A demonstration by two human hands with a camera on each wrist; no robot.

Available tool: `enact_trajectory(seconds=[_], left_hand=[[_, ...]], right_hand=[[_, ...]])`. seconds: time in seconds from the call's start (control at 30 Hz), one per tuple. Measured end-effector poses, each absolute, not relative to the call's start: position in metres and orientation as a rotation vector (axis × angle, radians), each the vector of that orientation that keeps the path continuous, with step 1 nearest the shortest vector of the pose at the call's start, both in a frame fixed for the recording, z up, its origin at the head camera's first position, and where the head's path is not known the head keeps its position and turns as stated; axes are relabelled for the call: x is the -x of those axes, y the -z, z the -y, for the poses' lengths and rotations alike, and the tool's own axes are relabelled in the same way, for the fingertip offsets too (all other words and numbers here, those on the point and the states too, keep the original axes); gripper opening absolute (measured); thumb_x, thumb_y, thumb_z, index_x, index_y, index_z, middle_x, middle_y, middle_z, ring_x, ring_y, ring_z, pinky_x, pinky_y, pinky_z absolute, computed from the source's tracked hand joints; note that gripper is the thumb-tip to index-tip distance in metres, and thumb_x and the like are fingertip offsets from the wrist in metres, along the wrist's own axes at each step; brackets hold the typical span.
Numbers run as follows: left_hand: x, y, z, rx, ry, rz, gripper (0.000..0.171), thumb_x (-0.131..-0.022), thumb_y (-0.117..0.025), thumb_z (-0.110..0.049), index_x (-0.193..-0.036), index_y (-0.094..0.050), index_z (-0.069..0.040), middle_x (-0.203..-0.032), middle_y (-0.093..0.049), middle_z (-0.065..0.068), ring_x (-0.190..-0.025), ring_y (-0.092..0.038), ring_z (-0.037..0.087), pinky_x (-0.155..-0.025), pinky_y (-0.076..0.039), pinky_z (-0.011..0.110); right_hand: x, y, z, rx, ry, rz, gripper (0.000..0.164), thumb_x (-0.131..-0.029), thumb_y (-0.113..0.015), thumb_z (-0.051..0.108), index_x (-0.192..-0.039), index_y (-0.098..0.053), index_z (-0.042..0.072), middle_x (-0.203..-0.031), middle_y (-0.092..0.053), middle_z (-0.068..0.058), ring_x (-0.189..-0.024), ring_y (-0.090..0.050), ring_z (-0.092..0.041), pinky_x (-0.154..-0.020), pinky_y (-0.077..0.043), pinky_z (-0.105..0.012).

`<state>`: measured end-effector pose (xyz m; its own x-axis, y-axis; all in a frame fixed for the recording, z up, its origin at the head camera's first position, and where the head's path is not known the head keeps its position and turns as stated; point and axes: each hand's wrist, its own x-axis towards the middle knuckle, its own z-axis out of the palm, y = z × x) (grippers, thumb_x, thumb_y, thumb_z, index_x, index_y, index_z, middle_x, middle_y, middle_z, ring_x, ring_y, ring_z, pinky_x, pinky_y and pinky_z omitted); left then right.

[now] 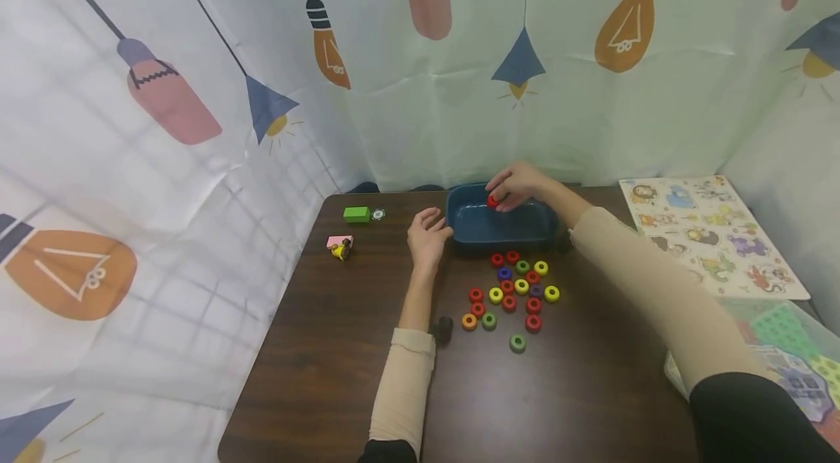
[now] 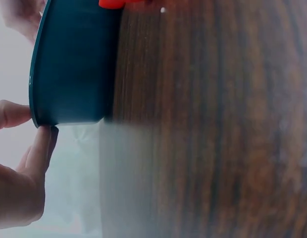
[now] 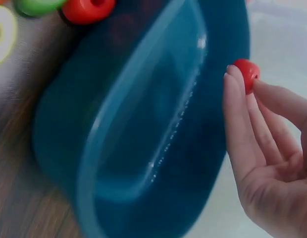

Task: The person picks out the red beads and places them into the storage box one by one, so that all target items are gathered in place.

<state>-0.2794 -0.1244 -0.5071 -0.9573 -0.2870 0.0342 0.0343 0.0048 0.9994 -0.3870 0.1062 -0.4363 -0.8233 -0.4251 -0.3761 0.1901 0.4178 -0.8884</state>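
Note:
A dark blue basin (image 1: 459,237) stands near the back edge of the table. Over it, my right hand (image 1: 518,186) pinches a red ring-shaped bead (image 3: 247,74) between thumb and fingertips. The bead shows above the basin's inside, close to the far wall in the right wrist view. At the basin's left end is my left hand (image 1: 428,238), its fingers loosely extended. In the left wrist view, the thumb and fingertips (image 2: 42,141) of that hand are right at the rim's corner. Several red, yellow, green and blue beads (image 1: 509,304) lie in front of the basin.
To the left lie a green block (image 1: 356,214), a small round token (image 1: 378,214), a pink block (image 1: 339,240) and a yellow figure (image 1: 340,251). A sheet of animal pictures (image 1: 715,237) and a clear box (image 1: 781,346) are at the right. A patterned curtain (image 1: 453,127) hangs behind.

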Motion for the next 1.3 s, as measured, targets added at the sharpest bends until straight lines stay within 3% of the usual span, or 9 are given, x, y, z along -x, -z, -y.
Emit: enact_trajectory(seconds=[0.6,0.83,1.07,1.3], left_hand=[[0.281,0.504,0.121,-0.283,2.059,2.113,0.055,-0.073,-0.07,0.011,-0.123,-0.059,-0.01,-0.128,-0.063,0.012,-0.115,-0.064,0.025,-0.089,-0.055,0.034],[0.283,0.507,0.118,-0.292,2.066,2.105,0.055,-0.072,-0.071,0.011,-0.122,-0.06,-0.01,-0.126,-0.065,0.01,-0.114,-0.064,0.027,-0.089,-0.055,0.034],[0.282,0.508,0.122,-0.299,2.083,2.096,0.055,-0.074,-0.071,0.011,-0.126,-0.058,-0.003,-0.129,-0.062,0.017,-0.112,-0.065,0.029,-0.09,-0.055,0.039],[0.283,0.507,0.132,-0.297,2.097,2.091,0.056,-0.076,-0.071,0.01,-0.129,-0.055,0.001,-0.129,-0.061,0.017,-0.111,-0.066,0.027,-0.09,-0.055,0.04]], right_hand=[[0.401,0.481,-0.054,0.082,1.431,-2.156,0.028,-0.088,-0.065,-0.007,-0.115,-0.067,-0.006,-0.11,-0.067,-0.026,-0.094,-0.069,-0.041,-0.083,-0.057,-0.048],[0.401,0.484,-0.065,0.118,1.44,-2.144,0.033,-0.089,-0.066,-0.005,-0.122,-0.064,-0.006,-0.112,-0.068,-0.027,-0.092,-0.071,-0.037,-0.082,-0.057,-0.047],[0.373,0.456,-0.09,0.362,1.416,-2.212,0.03,-0.093,-0.063,0.002,-0.122,-0.062,-0.007,-0.12,-0.065,-0.025,-0.098,-0.07,-0.034,-0.087,-0.055,-0.049],[0.321,0.428,-0.114,0.569,1.314,-2.261,0.019,-0.091,-0.07,0.014,-0.109,-0.072,0.008,-0.111,-0.071,-0.015,-0.091,-0.072,-0.028,-0.082,-0.057,-0.048]])
